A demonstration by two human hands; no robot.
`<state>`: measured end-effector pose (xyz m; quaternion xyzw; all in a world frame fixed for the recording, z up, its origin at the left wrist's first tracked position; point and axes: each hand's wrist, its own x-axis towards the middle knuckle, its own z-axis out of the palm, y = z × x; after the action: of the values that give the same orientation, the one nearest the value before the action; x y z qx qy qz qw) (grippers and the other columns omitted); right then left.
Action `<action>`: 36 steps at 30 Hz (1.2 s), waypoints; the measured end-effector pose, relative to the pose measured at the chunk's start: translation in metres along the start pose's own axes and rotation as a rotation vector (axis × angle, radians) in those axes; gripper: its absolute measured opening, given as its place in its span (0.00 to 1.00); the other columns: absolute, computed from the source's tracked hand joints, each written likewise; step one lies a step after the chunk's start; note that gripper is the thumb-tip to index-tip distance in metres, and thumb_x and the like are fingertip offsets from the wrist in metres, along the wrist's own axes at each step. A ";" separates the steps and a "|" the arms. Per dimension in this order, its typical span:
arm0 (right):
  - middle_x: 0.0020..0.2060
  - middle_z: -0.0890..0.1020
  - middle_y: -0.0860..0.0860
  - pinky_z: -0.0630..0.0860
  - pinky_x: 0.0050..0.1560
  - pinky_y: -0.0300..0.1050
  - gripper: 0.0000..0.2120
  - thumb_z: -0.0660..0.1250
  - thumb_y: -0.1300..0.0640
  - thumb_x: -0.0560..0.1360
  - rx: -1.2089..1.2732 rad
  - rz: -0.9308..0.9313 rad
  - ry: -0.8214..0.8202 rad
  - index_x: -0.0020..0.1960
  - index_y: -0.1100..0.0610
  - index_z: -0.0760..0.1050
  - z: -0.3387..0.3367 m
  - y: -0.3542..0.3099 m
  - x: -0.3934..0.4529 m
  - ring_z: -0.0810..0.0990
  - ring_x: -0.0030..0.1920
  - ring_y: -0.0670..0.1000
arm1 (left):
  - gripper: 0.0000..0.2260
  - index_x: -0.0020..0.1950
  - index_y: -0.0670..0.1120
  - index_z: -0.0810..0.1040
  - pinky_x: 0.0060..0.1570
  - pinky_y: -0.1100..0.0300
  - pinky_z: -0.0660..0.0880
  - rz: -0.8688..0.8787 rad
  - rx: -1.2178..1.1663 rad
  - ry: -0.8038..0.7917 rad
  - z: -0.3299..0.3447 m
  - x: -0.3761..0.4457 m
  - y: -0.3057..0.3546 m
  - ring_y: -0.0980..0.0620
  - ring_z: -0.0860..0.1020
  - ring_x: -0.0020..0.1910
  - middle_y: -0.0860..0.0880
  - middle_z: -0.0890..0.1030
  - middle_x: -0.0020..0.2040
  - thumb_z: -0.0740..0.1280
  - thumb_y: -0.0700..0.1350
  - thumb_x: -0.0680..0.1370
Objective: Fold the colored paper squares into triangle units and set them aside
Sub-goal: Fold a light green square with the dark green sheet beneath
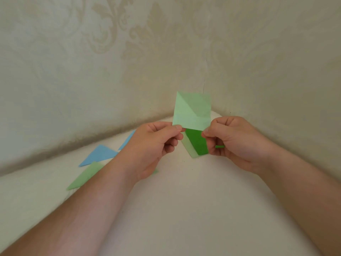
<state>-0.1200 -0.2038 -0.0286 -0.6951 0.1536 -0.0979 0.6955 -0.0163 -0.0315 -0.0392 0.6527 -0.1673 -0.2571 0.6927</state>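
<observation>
Above the far corner of the desk (184, 209), a light green paper square (191, 110) with a diagonal crease is held upright, the left hand (156, 145) pinching its lower left corner and the right hand (234, 143) pinching its lower right. Under the hands lie a dark green sheet (198, 143) and a pale one. Toward the desk's left edge lie folded triangles, blue (99, 154) and green (84, 176).

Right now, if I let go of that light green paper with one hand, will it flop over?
Probably only a little. The light green paper stands upright above both pinching hands, left hand and right hand, so it looks fairly stiff. Its diagonal crease likely adds support. It seems very light, so drafts could move it.
</observation>
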 end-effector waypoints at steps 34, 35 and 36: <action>0.48 0.81 0.45 0.75 0.38 0.41 0.14 0.75 0.48 0.74 -0.387 -0.334 0.188 0.58 0.37 0.80 -0.012 0.001 0.002 0.78 0.41 0.46 | 0.24 0.68 0.62 0.68 0.30 0.63 0.70 0.294 0.406 -0.089 0.009 -0.013 -0.004 0.52 0.73 0.34 0.51 0.88 0.46 0.69 0.39 0.79; 0.48 0.83 0.45 0.76 0.39 0.42 0.14 0.76 0.48 0.73 -0.420 -0.327 0.151 0.57 0.38 0.81 -0.012 0.003 0.001 0.78 0.41 0.46 | 0.22 0.66 0.62 0.69 0.29 0.62 0.69 0.287 0.424 -0.102 0.008 -0.013 -0.005 0.50 0.73 0.34 0.50 0.88 0.47 0.69 0.41 0.79; 0.46 0.84 0.45 0.76 0.40 0.42 0.13 0.77 0.49 0.73 -0.415 -0.309 0.099 0.56 0.40 0.82 -0.011 0.004 0.000 0.79 0.39 0.45 | 0.19 0.63 0.61 0.69 0.30 0.59 0.68 0.283 0.434 -0.112 0.007 -0.012 -0.006 0.49 0.73 0.35 0.50 0.88 0.48 0.70 0.41 0.79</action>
<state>-0.1236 -0.2138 -0.0326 -0.8324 0.0964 -0.2033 0.5064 -0.0309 -0.0307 -0.0432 0.7409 -0.3462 -0.1512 0.5553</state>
